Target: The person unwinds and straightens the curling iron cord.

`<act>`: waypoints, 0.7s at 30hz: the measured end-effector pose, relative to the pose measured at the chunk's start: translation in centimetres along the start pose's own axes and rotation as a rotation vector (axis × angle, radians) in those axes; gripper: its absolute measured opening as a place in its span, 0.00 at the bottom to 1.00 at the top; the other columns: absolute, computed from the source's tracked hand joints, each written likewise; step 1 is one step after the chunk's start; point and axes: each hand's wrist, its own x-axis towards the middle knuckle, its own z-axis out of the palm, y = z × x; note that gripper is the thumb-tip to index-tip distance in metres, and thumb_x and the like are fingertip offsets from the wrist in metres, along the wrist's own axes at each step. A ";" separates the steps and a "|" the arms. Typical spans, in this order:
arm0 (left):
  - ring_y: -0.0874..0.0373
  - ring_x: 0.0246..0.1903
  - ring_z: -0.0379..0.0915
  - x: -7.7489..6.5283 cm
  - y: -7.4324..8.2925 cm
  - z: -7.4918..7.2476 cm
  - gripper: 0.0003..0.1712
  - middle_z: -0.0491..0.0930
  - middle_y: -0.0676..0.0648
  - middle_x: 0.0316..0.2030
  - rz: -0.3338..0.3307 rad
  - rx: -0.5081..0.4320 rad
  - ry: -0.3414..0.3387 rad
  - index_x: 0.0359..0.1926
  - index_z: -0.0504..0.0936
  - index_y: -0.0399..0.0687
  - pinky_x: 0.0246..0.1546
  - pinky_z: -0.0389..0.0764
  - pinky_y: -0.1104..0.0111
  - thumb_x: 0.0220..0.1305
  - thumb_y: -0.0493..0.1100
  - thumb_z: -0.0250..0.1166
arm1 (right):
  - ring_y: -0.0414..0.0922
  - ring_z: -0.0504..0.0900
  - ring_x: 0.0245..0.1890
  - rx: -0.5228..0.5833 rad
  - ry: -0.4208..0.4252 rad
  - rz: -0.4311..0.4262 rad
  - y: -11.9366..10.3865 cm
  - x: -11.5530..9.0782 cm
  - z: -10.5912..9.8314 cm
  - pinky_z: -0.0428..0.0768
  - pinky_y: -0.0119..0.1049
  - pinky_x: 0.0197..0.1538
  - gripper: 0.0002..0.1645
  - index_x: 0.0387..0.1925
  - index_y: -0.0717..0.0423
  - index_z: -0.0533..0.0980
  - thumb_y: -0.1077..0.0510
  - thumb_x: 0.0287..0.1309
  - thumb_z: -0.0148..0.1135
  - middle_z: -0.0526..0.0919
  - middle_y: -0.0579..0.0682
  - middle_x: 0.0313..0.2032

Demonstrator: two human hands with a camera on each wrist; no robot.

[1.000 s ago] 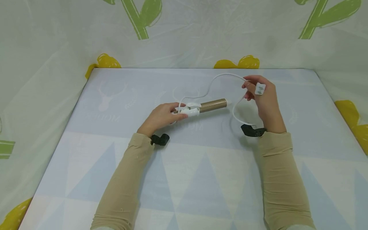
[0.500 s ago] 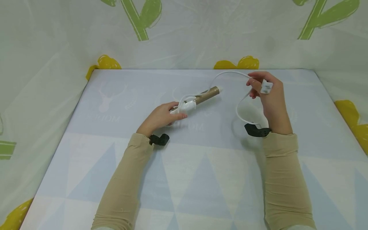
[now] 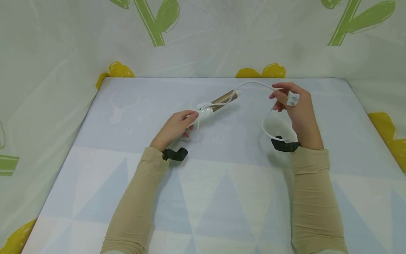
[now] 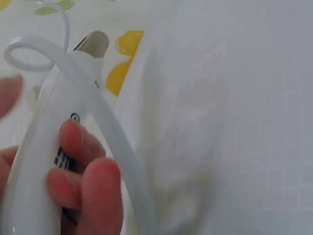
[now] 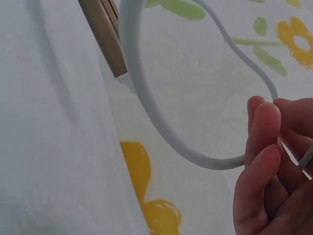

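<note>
My left hand [image 3: 173, 127] grips the white handle of a curling iron [image 3: 224, 100] with a gold-brown barrel and a pale tip. The barrel points to the back right, tilted over the table. In the left wrist view the fingertips curl against the handle [image 4: 46, 132], over its dark markings. The white power cord [image 3: 253, 82] crosses the iron and makes a small loop near the handle. Farther right, my right hand [image 3: 296, 109] pinches the cord between thumb and fingers. A white two-pin plug [image 3: 293, 98] lies over the back of that hand. More cord hangs in a bend towards the wrist.
A pale blue and white patterned cloth covers the table [image 3: 222, 197]. Its back edge meets a curtain [image 3: 247, 38] printed with green leaves and yellow flowers. Each wrist wears a black camera strap, the left one [image 3: 175, 154] and the right one [image 3: 285, 144].
The curling iron has swung from lying nearly sideways to pointing more towards the back. The left thumb has shifted up onto the handle. My right hand has moved a little right, drawing the cord along.
</note>
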 end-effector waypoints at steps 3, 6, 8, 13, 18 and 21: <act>0.51 0.20 0.72 -0.1 -0.2 -0.2 0.31 0.74 0.45 0.29 -0.012 -0.010 0.067 0.55 0.71 0.58 0.27 0.75 0.64 0.57 0.68 0.50 | 0.49 0.75 0.23 -0.118 -0.051 -0.020 0.5 0.1 0.3 0.74 0.30 0.27 0.22 0.50 0.57 0.74 0.52 0.53 0.61 0.79 0.56 0.35; 0.51 0.19 0.70 -0.2 -0.3 -0.4 0.29 0.75 0.45 0.28 -0.018 -0.028 0.132 0.57 0.70 0.56 0.25 0.73 0.63 0.59 0.65 0.50 | 0.50 0.78 0.26 -0.206 -0.114 -0.007 0.9 0.3 0.3 0.74 0.30 0.28 0.24 0.52 0.55 0.73 0.49 0.54 0.59 0.81 0.54 0.36; 0.51 0.20 0.69 -0.3 -0.4 -0.6 0.28 0.75 0.45 0.29 -0.021 -0.047 0.172 0.58 0.69 0.56 0.23 0.73 0.64 0.61 0.63 0.50 | 0.50 0.79 0.29 -0.240 -0.168 0.025 1.1 0.3 0.2 0.75 0.31 0.29 0.25 0.53 0.54 0.72 0.49 0.56 0.58 0.81 0.54 0.37; 0.52 0.26 0.67 -0.4 -0.3 -1.2 0.29 0.76 0.45 0.33 -0.052 -0.091 0.236 0.61 0.64 0.53 0.20 0.71 0.67 0.64 0.60 0.48 | 0.47 0.81 0.37 -0.324 -0.317 0.096 1.6 0.4 -0.3 0.77 0.33 0.35 0.27 0.57 0.53 0.68 0.48 0.58 0.56 0.79 0.54 0.44; 0.53 0.27 0.65 -0.5 -0.4 -2.2 0.29 0.76 0.44 0.37 -0.100 -0.157 0.252 0.63 0.62 0.52 0.18 0.68 0.72 0.64 0.58 0.48 | 0.47 0.79 0.44 -0.340 -0.415 0.141 1.4 0.1 -0.3 0.76 0.35 0.39 0.30 0.61 0.55 0.63 0.50 0.58 0.56 0.74 0.56 0.52; 0.55 0.27 0.64 -0.6 -0.5 -2.9 0.29 0.75 0.43 0.38 -0.119 -0.190 0.266 0.63 0.61 0.53 0.18 0.67 0.73 0.64 0.58 0.48 | 0.50 0.77 0.46 -0.308 -0.416 0.134 1.0 -0.2 -0.4 0.76 0.36 0.40 0.30 0.62 0.55 0.61 0.50 0.61 0.52 0.72 0.58 0.53</act>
